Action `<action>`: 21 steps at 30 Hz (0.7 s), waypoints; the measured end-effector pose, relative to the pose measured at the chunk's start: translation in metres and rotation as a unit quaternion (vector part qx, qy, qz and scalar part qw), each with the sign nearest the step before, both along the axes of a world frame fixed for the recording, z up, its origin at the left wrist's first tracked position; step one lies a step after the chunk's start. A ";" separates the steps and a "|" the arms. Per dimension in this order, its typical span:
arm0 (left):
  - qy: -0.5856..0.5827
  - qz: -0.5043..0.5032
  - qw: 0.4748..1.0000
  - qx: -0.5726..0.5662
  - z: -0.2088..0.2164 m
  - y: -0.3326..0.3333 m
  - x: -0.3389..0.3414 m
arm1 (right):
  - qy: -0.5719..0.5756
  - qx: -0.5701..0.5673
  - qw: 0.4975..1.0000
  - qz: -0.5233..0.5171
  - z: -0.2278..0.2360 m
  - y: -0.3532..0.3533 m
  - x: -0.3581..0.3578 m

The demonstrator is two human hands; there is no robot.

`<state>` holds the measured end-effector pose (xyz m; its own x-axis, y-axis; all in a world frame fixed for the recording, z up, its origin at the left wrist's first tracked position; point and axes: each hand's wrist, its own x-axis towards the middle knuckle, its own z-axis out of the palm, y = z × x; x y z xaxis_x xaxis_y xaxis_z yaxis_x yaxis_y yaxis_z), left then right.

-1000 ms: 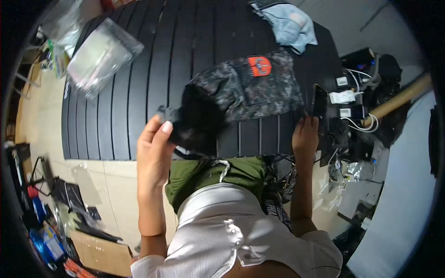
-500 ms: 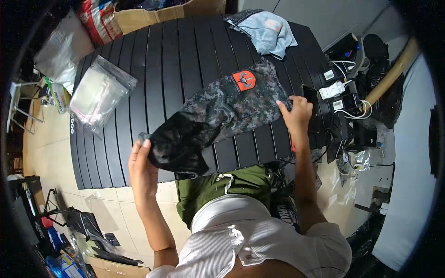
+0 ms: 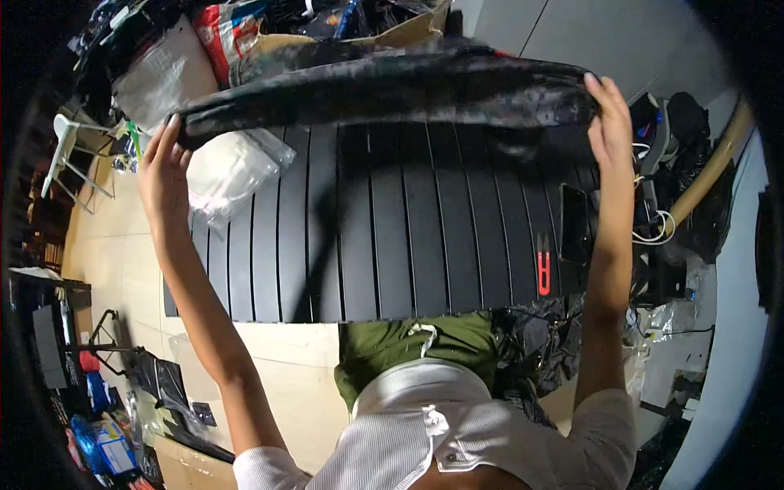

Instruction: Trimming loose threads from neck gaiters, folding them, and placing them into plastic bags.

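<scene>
A dark camouflage-patterned garment (image 3: 392,86) is stretched out in the air above the black slatted table (image 3: 384,237). My left hand (image 3: 163,167) grips its left end and my right hand (image 3: 611,122) grips its right end. Both arms are raised and spread wide. The garment hides the far edge of the table.
A clear plastic bag with white contents (image 3: 233,167) lies on the table's left side. A dark phone (image 3: 574,222) and a small red clipper (image 3: 544,263) lie at its right. A cardboard box (image 3: 400,33) and packets stand behind; cables and clutter lie at the right.
The garment lay on the table with my hands at its ends. Now both hands have lifted it up and away, held taut in the air.
</scene>
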<state>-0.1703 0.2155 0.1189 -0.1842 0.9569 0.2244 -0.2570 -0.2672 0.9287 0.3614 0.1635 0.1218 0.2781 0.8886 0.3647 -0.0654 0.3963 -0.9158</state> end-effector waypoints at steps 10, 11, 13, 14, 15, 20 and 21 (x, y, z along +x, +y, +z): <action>0.249 -0.143 0.934 -0.214 -0.095 -0.126 -0.068 | -0.145 -0.247 0.958 0.029 -0.050 -0.123 -0.022; 0.246 -0.164 0.921 -0.255 -0.116 -0.150 -0.061 | -0.241 -0.371 0.896 0.039 -0.069 -0.137 -0.026; 0.224 -0.191 0.894 -0.339 -0.131 -0.170 -0.026 | -0.332 -0.492 0.804 0.045 -0.115 -0.151 -0.014; 0.209 -0.194 0.878 -0.383 -0.127 -0.178 -0.011 | -0.337 -0.391 0.853 0.084 -0.145 -0.163 0.009; 0.216 -0.199 0.859 -0.419 -0.125 -0.181 -0.009 | -0.335 -0.282 0.890 0.125 -0.160 -0.172 0.020; 0.294 -0.084 0.832 -0.462 -0.130 -0.170 0.008 | -0.044 -0.507 0.858 0.074 -0.126 -0.119 -0.030; 0.278 -0.081 0.849 -0.441 -0.139 -0.168 0.007 | -0.091 -0.503 0.858 0.055 -0.127 -0.114 -0.035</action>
